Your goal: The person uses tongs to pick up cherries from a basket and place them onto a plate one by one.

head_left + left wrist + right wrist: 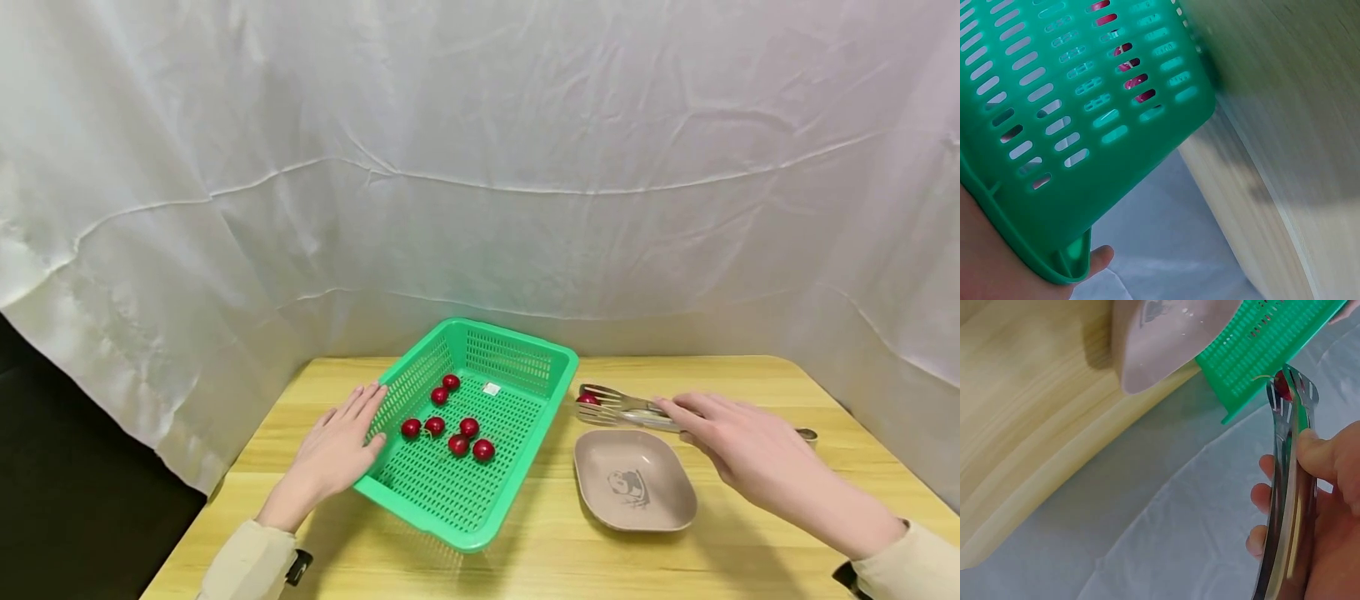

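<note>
My left hand (333, 450) rests on the left rim of a green plastic basket (517, 467), its fingers fairly straight along the edge. Several red cherries (483, 450) lie on the basket's slotted floor. With curled fingers, my right hand (757, 446) grips metal tongs (637, 417) whose slotted ends point left. Between those ends a single cherry (1281, 386) is held, its stem showing in the right wrist view. The tongs' ends are just right of the basket, above the far side of a beige bowl (633, 487) with a panda print.
A light wooden table (540, 558) carries the basket and bowl. A small white label (491, 388) lies on the basket floor. Pale cloth (480, 233) hangs behind and at both sides. The table's left edge borders a dark area (67, 483).
</note>
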`<control>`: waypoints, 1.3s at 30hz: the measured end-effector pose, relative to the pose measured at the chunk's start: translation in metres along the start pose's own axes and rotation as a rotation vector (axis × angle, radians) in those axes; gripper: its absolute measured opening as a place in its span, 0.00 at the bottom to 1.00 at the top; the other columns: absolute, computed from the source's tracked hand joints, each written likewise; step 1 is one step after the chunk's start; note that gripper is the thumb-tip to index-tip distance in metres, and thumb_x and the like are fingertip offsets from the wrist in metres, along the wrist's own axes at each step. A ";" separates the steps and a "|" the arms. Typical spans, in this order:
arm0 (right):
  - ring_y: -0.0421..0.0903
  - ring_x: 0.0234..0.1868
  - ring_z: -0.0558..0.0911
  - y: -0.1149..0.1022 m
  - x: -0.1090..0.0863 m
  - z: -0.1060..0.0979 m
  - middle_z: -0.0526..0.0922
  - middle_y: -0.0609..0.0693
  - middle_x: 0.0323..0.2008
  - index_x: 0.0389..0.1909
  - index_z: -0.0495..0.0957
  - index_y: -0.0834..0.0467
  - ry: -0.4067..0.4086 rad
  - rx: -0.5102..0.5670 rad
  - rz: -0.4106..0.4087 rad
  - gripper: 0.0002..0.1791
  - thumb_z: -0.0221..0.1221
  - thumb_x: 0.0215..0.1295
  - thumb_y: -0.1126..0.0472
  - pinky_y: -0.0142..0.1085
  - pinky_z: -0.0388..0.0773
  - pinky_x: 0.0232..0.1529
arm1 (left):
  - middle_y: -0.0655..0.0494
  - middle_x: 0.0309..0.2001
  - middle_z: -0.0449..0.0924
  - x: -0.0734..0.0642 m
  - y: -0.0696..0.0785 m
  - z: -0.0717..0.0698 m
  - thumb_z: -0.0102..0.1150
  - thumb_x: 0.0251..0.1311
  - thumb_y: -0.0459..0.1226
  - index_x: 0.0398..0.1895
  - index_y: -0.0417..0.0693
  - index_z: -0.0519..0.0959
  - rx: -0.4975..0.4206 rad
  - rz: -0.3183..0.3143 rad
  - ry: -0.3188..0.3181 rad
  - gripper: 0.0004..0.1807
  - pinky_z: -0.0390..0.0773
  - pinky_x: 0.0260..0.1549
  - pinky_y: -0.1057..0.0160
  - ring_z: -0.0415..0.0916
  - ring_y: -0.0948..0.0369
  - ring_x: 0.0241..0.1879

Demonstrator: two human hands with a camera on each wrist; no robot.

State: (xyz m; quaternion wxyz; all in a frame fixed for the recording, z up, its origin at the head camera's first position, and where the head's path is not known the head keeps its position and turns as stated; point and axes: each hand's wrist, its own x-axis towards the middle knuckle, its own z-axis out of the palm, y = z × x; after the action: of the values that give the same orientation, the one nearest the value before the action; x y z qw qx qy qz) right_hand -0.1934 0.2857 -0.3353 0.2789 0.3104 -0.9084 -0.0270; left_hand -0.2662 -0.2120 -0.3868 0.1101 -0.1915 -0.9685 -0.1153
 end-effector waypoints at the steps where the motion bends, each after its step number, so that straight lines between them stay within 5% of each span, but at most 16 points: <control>1: 0.51 0.42 0.83 0.001 -0.002 0.000 0.81 0.46 0.49 0.61 0.78 0.53 -0.003 0.000 -0.002 0.33 0.69 0.49 0.68 0.49 0.80 0.31 | 0.46 0.77 0.49 0.000 0.000 0.000 0.49 0.70 0.45 0.77 0.44 0.53 0.000 0.000 0.000 0.36 0.50 0.67 0.35 0.46 0.45 0.74; 8: 0.51 0.43 0.83 0.006 -0.010 0.007 0.82 0.47 0.47 0.58 0.79 0.54 -0.002 0.015 -0.050 0.25 0.66 0.57 0.64 0.49 0.81 0.36 | 0.46 0.77 0.48 -0.001 -0.002 0.000 0.50 0.70 0.45 0.78 0.44 0.53 0.002 -0.006 -0.001 0.37 0.50 0.67 0.35 0.45 0.45 0.75; 11: 0.49 0.42 0.83 0.005 -0.012 0.012 0.82 0.47 0.47 0.58 0.79 0.55 -0.006 0.014 -0.067 0.25 0.67 0.57 0.63 0.47 0.81 0.34 | 0.46 0.77 0.48 -0.001 -0.002 -0.001 0.50 0.70 0.47 0.78 0.44 0.52 0.005 -0.008 -0.003 0.37 0.50 0.68 0.36 0.45 0.45 0.75; 12: 0.49 0.42 0.83 0.005 -0.013 0.014 0.82 0.47 0.47 0.58 0.80 0.54 -0.011 0.010 -0.067 0.31 0.70 0.47 0.67 0.47 0.81 0.33 | 0.46 0.77 0.48 -0.001 -0.002 -0.001 0.49 0.71 0.47 0.78 0.44 0.52 0.005 -0.009 -0.003 0.37 0.50 0.68 0.36 0.45 0.45 0.75; 23: 0.46 0.40 0.82 0.001 -0.029 0.035 0.82 0.45 0.43 0.55 0.81 0.55 -0.038 -0.014 -0.054 0.33 0.74 0.41 0.66 0.38 0.77 0.27 | 0.46 0.77 0.47 -0.001 0.001 -0.002 0.44 0.73 0.49 0.78 0.45 0.52 0.004 -0.007 -0.009 0.36 0.48 0.68 0.37 0.44 0.46 0.75; 39: 0.48 0.44 0.83 -0.002 -0.031 0.039 0.82 0.47 0.47 0.58 0.79 0.56 -0.073 -0.011 -0.009 0.33 0.72 0.45 0.65 0.43 0.80 0.31 | 0.47 0.77 0.47 -0.001 0.002 0.000 0.44 0.73 0.51 0.78 0.45 0.52 0.003 -0.009 -0.005 0.36 0.48 0.68 0.36 0.44 0.46 0.75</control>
State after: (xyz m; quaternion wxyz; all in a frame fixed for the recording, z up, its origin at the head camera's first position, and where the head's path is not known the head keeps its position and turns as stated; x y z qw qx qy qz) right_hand -0.1920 0.2972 -0.3837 0.2472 0.3117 -0.9164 -0.0446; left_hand -0.2649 -0.2107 -0.3871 0.1073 -0.1871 -0.9698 -0.1137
